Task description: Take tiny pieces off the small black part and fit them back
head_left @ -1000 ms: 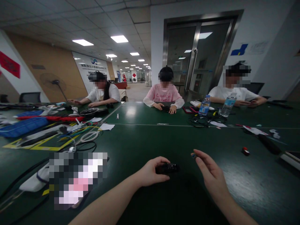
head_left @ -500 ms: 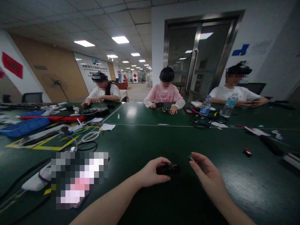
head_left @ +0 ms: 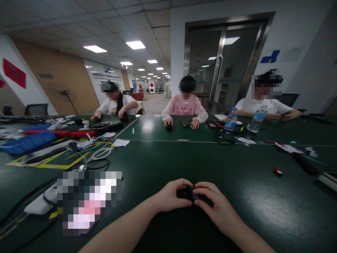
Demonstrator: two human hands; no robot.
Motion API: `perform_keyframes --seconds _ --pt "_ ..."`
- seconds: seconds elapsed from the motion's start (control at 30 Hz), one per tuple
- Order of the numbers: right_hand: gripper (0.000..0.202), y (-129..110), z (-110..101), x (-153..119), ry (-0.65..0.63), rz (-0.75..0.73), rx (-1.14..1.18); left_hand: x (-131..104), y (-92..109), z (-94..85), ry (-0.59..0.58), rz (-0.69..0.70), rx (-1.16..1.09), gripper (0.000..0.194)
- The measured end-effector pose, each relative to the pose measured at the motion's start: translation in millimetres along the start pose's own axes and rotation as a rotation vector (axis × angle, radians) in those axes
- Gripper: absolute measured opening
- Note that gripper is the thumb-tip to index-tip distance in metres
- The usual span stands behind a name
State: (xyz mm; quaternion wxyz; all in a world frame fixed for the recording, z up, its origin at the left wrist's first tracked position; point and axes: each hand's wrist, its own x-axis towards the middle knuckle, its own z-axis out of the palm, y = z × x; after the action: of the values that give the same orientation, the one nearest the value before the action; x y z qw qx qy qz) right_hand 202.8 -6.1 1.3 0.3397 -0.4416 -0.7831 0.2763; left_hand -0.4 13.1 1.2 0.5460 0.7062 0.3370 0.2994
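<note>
My left hand (head_left: 172,195) is closed around the left end of a small black object (head_left: 186,192), thumb below and fingers above. Its exact kind is too dark to tell. From the other side, my right hand (head_left: 214,200) meets it with fingertips pinched at its right end. A small dark piece (head_left: 195,196) shows between those right fingertips, partly hidden by them and pressed close to the black object. Both hands are low over the dark green table (head_left: 147,165), near its front edge.
Left of my arm are a blurred-out screen (head_left: 92,203), a white power strip (head_left: 40,200), cables and a blue tray (head_left: 27,143). A small red-and-black item (head_left: 277,171) lies to the right. Three people sit opposite, near water bottles (head_left: 257,119).
My right hand has moved left, bringing its small piece against the black object in my left hand. Across the table, the person in pink has lowered a black item onto the tabletop.
</note>
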Motion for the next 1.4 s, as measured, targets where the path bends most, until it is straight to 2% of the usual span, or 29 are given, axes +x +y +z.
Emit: perform_keyframes --seconds 0.27,0.57,0.7,0.8,1.0,1.13,1.27,1.4 --pt "0.023 -2.6 -3.0 -0.8 -0.054 0.038 -0.06 -0.7 -2.6 0.4 0.01 -0.059 0.06 0.046" --pt "0.029 0.0 -6.6 1.0 -0.176 0.065 0.009 0.3 -4.5 -2.0 -0.003 -0.038 0.024 0.049" --pt "0.029 2.8 -4.7 0.6 -0.175 0.046 -0.038 0.8 -4.2 -1.3 -0.015 -0.026 0.019 0.051" --pt "0.028 3.2 -3.3 1.5 -0.171 0.047 -0.063 1.4 -3.2 2.1 0.045 -0.033 0.082 0.037" --pt "0.033 -0.4 -5.0 3.2 -0.167 0.157 -0.032 -1.2 4.1 9.9 0.113 -0.119 0.293 0.037" --pt "0.036 -2.7 -4.9 3.4 -0.173 0.164 -0.057 -3.7 10.3 10.2 0.124 -0.16 0.422 0.037" --pt "0.047 -3.9 -2.1 4.3 -0.179 0.188 -0.082 -6.4 14.1 8.0 0.11 -0.16 0.557 0.037" --pt "0.046 -4.1 1.2 5.9 -0.184 0.199 -0.097 -8.9 12.8 7.7 0.148 -0.11 0.677 0.038"
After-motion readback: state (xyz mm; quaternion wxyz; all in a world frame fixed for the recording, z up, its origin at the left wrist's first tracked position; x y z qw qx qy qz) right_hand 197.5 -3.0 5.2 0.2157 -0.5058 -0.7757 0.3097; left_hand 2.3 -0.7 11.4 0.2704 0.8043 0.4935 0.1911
